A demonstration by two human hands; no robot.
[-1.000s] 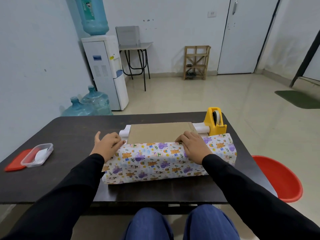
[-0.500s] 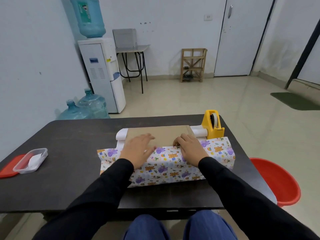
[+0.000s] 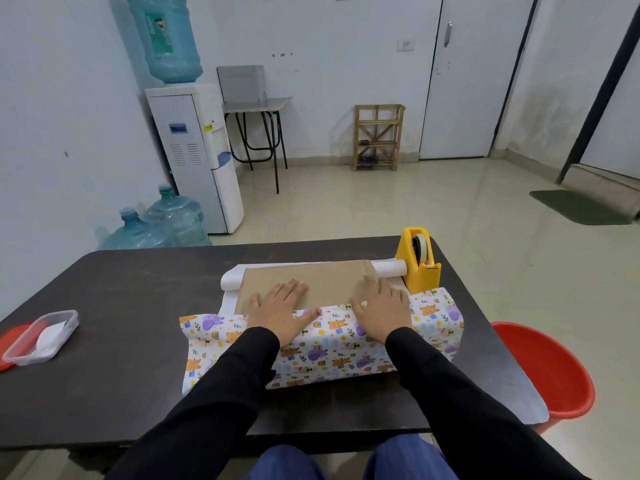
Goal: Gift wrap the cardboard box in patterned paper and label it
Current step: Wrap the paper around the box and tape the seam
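1. Fingers [image 3: 292, 289] flat, straight, gripping nothing: left hand [image 3: 280, 308] and right hand [image 3: 381, 311] press patterned paper [image 3: 332, 355] onto cardboard box [image 3: 322, 277], likely holding the fold.
2. Box near desk's [image 3: 121, 306] far edge, beside tape dispenser [image 3: 420, 268].

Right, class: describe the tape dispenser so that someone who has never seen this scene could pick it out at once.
Start at the dark table and go to its far right corner. There, at the end of the white paper roll, stands the tape dispenser. It is the only bright yellow thing on the table, with a tape roll set in its top.
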